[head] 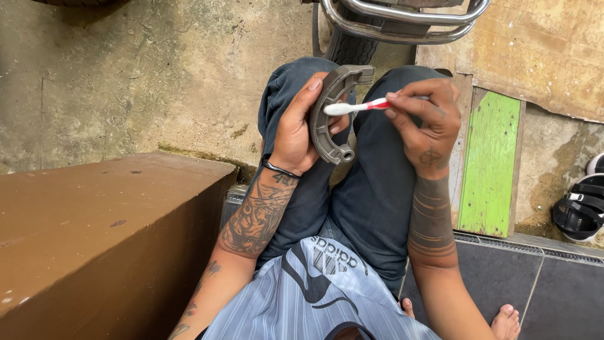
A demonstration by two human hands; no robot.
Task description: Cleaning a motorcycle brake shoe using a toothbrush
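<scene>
Left hand: the left hand (296, 129) has its grip clamped on a curved grey metal brake shoe (328, 113), thumb along the outer arc and fingers wrapped behind, so the inner face is turned toward the brush.
Brake shoe: held in the air above the person's knees, nearly upright, its rounded pivot end lowest and its flat end uppermost; nothing carries it but the hand.
Right hand: the right hand (428, 123) has its grip pinched shut on the red handle of a toothbrush (353, 107), fingertips close to the neck, which seems to give fine control of the head.
Toothbrush: it lies nearly level, its white head touching the shoe's inner curve near the upper half.
Posture: the person sits with both forearms over the dark jeans (371, 189), so the work hangs between the legs, close under the eyes.
Surroundings: a brown box-like block (94, 233) stands at the person's left; a green board (491, 164) leans by the wall at the right; black sandals (579, 211) lie beyond it; a chrome rack and a tyre (349, 47) stand just past the knees.
</scene>
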